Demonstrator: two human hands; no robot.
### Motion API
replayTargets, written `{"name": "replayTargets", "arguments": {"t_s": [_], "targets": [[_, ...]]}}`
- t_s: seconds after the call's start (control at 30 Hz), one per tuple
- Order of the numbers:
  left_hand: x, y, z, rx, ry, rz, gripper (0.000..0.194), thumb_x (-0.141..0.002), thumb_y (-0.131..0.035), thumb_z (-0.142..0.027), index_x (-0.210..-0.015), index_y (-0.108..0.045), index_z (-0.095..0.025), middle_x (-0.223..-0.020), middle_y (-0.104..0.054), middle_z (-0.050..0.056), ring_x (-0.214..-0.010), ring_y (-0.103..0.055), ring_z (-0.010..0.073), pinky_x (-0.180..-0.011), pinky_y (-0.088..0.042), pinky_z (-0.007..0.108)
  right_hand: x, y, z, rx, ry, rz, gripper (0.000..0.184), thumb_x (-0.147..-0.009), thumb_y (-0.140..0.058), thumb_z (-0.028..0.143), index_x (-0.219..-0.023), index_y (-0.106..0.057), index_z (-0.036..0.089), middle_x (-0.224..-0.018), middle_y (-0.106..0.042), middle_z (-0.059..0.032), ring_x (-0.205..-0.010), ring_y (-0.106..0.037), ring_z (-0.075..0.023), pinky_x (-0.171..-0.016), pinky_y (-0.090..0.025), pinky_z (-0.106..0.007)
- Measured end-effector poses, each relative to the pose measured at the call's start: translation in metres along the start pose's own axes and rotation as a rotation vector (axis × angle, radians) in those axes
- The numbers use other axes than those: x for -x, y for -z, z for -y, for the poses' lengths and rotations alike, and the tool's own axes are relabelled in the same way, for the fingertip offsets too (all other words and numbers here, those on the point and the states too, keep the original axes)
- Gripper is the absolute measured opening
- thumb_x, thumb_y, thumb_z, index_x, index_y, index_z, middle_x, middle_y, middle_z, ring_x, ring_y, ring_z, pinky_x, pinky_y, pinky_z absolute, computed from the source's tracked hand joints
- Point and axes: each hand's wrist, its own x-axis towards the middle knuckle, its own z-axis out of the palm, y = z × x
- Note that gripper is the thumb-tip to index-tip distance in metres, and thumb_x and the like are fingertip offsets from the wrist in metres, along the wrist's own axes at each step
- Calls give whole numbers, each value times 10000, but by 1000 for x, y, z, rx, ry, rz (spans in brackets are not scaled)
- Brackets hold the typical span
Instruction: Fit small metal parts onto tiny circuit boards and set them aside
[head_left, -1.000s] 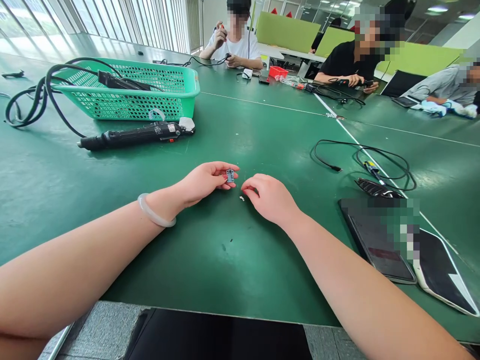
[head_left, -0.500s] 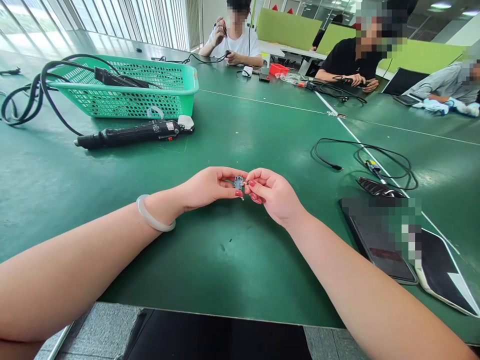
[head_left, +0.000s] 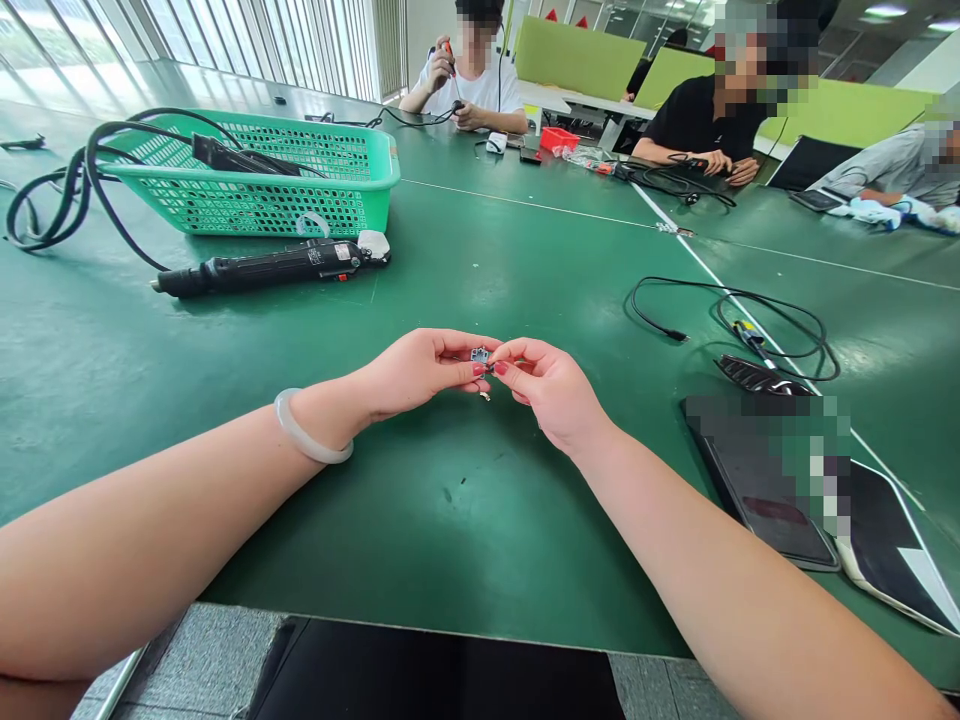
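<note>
Between my hands, just above the green table, is a small grey part with a rectangular frame. My left hand pinches it between thumb and fingers. A tiny metallic bit shows below the left fingertips. From the other side my right hand meets it, thumb and forefinger closed on a small dark piece against the grey part. The fingertips hide most of that piece, so its kind does not show.
A black electric screwdriver lies before a green basket with cables at left. A black cable, a dark phone-like slab and a black-and-white pouch lie at right. Several people sit across the table.
My right fingertips have moved in against the grey part, and my left thumb now covers more of it. The part appears tilted differently. The camera view has shifted slightly.
</note>
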Motion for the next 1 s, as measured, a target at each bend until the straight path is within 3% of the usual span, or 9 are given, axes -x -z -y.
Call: {"name": "replayTargets", "arguments": {"t_s": [0.13, 0.3, 0.5, 0.67, 1.0], "targets": [[0, 0, -1, 7, 15, -34, 428, -791, -640, -274, -1196, -612, -139, -952, -713, 84, -823, -658, 156, -874, -507, 361, 2, -2, 2, 169, 30, -69, 220, -738, -652, 411, -824, -649, 209, -685, -563, 32, -500, -351, -62, -489, -300, -240], [0, 1, 1, -29, 29, -57, 436, -789, -639, -291, -1191, -610, -125, -912, -718, 83, -810, -653, 160, -869, -505, 371, 6, -4, 6, 376, 129, -159, 145, -735, -671, 354, -749, -675, 209, -795, -614, 10, -530, -402, -71, -540, -357, -263], [0, 2, 6, -161, -39, -47, 561, -742, -679, -245, -1279, -548, -151, -851, -693, 43, -808, -642, 170, -828, -505, 344, 4, -3, 6, 399, 109, -206, 128, -747, -647, 327, -730, -684, 205, -749, -630, 6, -531, -429, -84, -541, -361, -269], [0, 1, 5, -278, -57, -52, 535, -757, -651, -247, -1278, -557, -171, -764, -641, 15, -733, -603, 153, -762, -496, 327, 4, -3, 6, 411, 100, -226, 138, -746, -643, 333, -721, -684, 203, -723, -632, 3, -529, -437, -90, -538, -368, -268], [0, 2, 7, -311, -71, -56, 540, -764, -633, -271, -1289, -548, -183, -797, -655, 16, -775, -611, 169, -782, -485, 325, 7, -5, 7, 505, 181, -259, 126, -759, -623, 311, -704, -680, 212, -754, -633, -6, -544, -446, -99, -556, -394, -277]]}}
